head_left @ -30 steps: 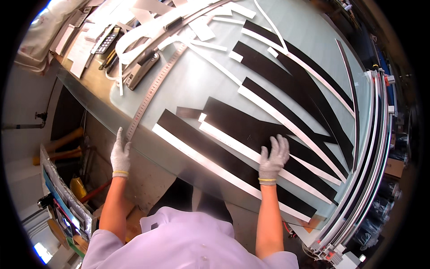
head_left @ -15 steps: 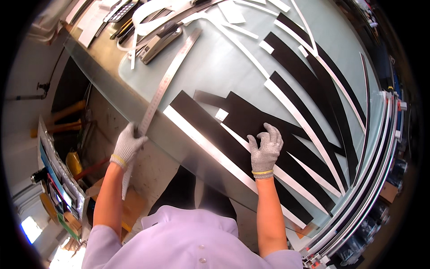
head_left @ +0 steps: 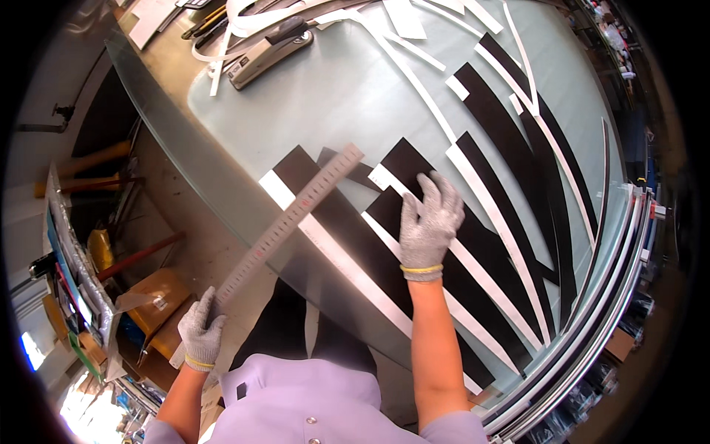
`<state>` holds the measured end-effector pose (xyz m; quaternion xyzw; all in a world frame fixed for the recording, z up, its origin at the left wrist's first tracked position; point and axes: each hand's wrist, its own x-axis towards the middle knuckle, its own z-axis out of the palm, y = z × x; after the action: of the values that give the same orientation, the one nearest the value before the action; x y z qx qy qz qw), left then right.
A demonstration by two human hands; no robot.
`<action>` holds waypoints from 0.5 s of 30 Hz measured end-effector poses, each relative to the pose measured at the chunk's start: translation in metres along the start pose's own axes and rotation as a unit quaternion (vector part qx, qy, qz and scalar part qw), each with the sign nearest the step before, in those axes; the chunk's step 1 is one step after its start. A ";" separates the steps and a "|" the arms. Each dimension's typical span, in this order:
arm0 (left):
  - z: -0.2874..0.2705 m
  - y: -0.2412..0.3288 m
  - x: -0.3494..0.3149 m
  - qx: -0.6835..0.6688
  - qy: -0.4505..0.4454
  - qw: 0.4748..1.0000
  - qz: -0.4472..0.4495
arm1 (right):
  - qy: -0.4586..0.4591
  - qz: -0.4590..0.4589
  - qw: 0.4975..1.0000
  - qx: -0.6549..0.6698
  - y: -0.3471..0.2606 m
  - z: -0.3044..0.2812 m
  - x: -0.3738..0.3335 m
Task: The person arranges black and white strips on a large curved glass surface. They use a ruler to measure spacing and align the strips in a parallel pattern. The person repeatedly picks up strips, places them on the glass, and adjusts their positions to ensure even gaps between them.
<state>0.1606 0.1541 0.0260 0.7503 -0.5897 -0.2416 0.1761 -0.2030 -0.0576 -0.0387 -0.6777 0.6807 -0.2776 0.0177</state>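
Observation:
My left hand [head_left: 200, 331], in a grey knit glove, is closed around the lower part of a long steel ruler [head_left: 288, 218]. The ruler slants up and to the right, past the table's near edge and over a black strip with a white border [head_left: 355, 259]. My right hand [head_left: 431, 222], gloved too, is held over another black strip with a white border [head_left: 405, 155], thumb and fingers apart. Whether its fingertips press on that strip cannot be made out. Several similar strips [head_left: 488, 111] fan out to the right, partly overlapping.
A grey stapler [head_left: 270, 55] lies at the far left of the glass-topped table [head_left: 244, 118], beside white offcut strips [head_left: 403, 55] and pens. Metal rails [head_left: 592, 333] run along the right edge. Cardboard boxes [head_left: 151, 303] stand on the floor at left.
The ruler has swung down to the right, across the nearest strip, and my left hand has dropped lower. My right hand has moved slightly up; the strip by it now shows a white border.

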 end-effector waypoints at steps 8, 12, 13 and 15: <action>0.048 0.050 0.009 0.044 -0.028 0.998 0.023 | 0.055 -0.002 0.990 0.131 -0.001 0.034 0.022; 0.056 0.052 0.003 0.023 -0.035 0.999 0.012 | 0.043 -0.048 0.991 0.120 -0.007 0.034 0.023; 0.059 0.050 0.001 0.017 -0.032 0.999 0.016 | 0.047 -0.076 0.989 0.119 -0.005 0.032 0.024; 0.052 0.038 -0.004 0.023 0.002 1.000 0.017 | 0.040 -0.111 0.988 0.096 -0.009 0.027 0.023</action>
<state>0.0998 0.1501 0.0048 0.7442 -0.6076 -0.2235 0.1645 -0.1860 -0.0877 -0.0501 -0.7324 0.5717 -0.3691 0.0242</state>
